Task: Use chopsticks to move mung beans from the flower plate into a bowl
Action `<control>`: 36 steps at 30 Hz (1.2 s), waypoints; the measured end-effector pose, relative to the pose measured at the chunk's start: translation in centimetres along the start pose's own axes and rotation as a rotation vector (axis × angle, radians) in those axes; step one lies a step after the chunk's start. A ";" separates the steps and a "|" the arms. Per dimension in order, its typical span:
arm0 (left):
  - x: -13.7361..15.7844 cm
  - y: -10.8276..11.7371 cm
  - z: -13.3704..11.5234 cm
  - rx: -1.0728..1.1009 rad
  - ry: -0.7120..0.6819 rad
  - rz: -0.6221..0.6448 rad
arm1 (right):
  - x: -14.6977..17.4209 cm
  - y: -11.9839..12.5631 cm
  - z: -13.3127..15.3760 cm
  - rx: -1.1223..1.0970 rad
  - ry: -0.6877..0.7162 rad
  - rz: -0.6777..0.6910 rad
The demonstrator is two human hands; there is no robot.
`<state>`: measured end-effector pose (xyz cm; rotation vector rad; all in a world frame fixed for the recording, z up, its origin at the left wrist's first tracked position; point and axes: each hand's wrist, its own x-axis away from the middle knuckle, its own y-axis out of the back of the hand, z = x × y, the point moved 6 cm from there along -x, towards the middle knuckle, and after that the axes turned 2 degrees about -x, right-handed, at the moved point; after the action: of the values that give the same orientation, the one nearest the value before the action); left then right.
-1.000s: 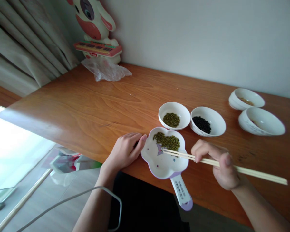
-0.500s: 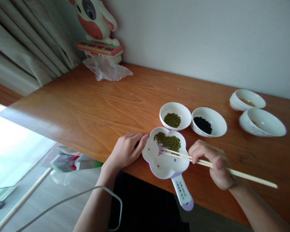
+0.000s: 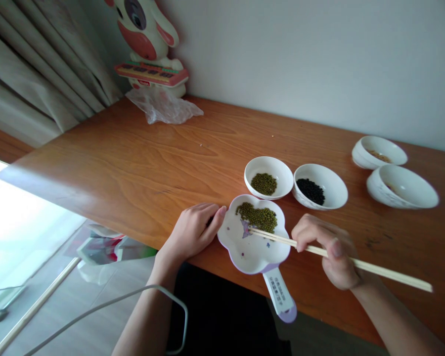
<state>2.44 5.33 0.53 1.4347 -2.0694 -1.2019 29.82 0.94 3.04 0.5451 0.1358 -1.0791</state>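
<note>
My right hand (image 3: 326, 249) grips a pair of wooden chopsticks (image 3: 378, 269). Their tips are close together inside a white, flower-shaped dish with a lilac rim and a handle (image 3: 257, 259), near the printed purple figure. Green mung beans (image 3: 257, 216) are heaped at the dish's far side; no bean can be made out between the tips. My left hand (image 3: 196, 230) rests on the table left of the dish, fingers curled, thumb tip at the rim; its fingertips are hidden. Just beyond the dish stand a white bowl (image 3: 287, 173) of mung beans and another white bowl (image 3: 335, 185) of black beans.
Two more white bowls stand at the right, a far one (image 3: 361, 158) with tan contents and a nearer one (image 3: 411, 190). At the back left are a cow-shaped toy keyboard (image 3: 152, 74) and a clear plastic bag (image 3: 166, 109). A cable (image 3: 133, 291) crosses my left forearm.
The chopsticks have closed, so the two sticks now lie nearly together, and they have shifted slightly right. My left hand and the dish stay in place.
</note>
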 end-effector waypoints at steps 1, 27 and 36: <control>0.0 0.0 0.0 -0.001 0.000 0.001 | 0.0 0.0 0.0 -0.003 -0.003 -0.001; 0.0 -0.3 0.2 0.005 0.019 0.026 | 0.3 0.4 -0.4 -0.063 0.031 -0.091; 0.0 -0.1 0.0 0.023 0.003 0.022 | -0.1 3.5 1.1 -0.096 0.162 -0.375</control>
<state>2.50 5.28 0.49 1.4196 -2.0981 -1.1706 32.62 1.79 5.26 0.5317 0.4428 -1.3835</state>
